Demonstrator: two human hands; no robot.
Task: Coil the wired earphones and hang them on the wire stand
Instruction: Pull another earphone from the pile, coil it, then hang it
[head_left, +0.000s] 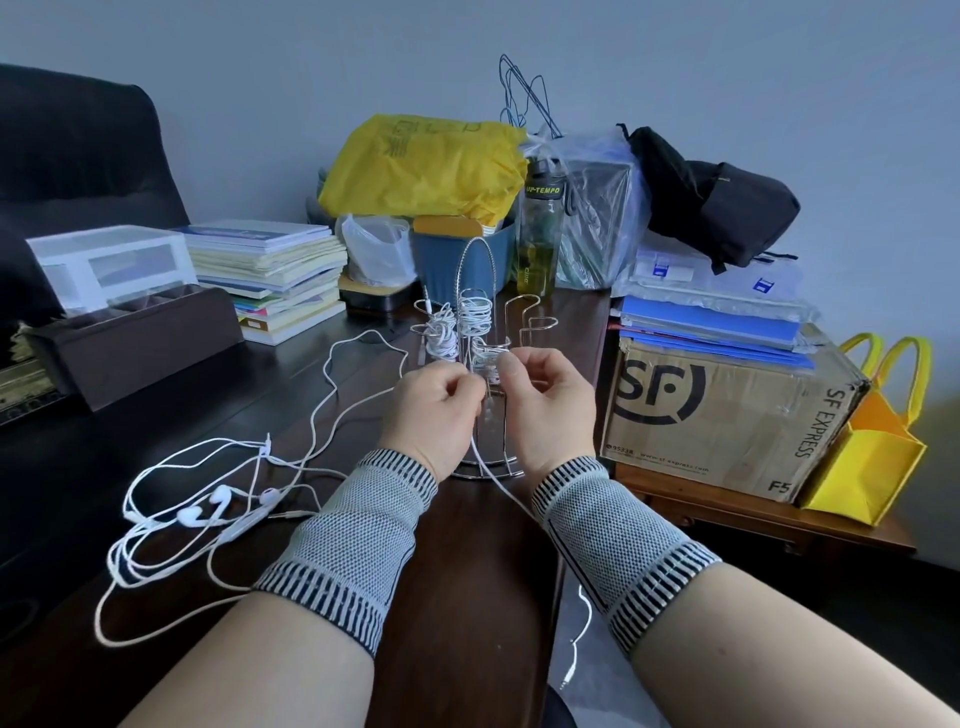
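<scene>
While both hands are working at the silver wire stand (485, 364) on the dark wooden desk (441, 571), the left hand (434, 410) and right hand (550, 400) are each pinching a thin white earphone cord (498, 483) between curled fingers. Its coil is sitting just ahead of both grips; its loose tail is trailing back toward the person.

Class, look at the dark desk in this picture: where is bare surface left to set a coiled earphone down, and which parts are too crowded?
Free: the desk strip between the forearms, below the wire stand; also the patch between the dark organiser box and the loose earphones. Crowded: the back edge, with the book stack, yellow bag and bottle; the tangled cables at left.
</scene>
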